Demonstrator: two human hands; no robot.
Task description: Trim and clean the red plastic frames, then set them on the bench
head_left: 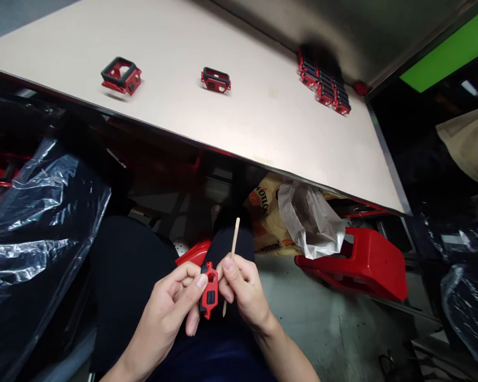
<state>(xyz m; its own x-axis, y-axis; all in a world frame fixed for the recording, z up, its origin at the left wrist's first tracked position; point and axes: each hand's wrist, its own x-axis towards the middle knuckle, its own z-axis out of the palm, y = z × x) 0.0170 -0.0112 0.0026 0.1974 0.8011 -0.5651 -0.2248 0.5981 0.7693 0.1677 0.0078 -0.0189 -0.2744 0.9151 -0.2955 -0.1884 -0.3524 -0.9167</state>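
Observation:
Above my lap, my left hand (171, 302) pinches a small red and black plastic frame (210, 292) between thumb and fingers, with its red side turned up. A thin wooden stick (235, 239) is gripped in my right hand (241, 286), close beside the frame. The stick's blunt end points up and away, and its pointed end shows below my fingers. Whether my right fingertips touch the frame I cannot tell. On the table lie two similar frames, a frame at the left (121, 77) and a frame nearer the middle (215, 80).
Several more frames (324, 87) stand in rows at the table's (263, 127) far right. Clear plastic sheeting (43, 223) lies at the left near red parts. Under the table edge are a printed yellow bag (269, 223), a whitish bag (310, 217) and a red stool (376, 265).

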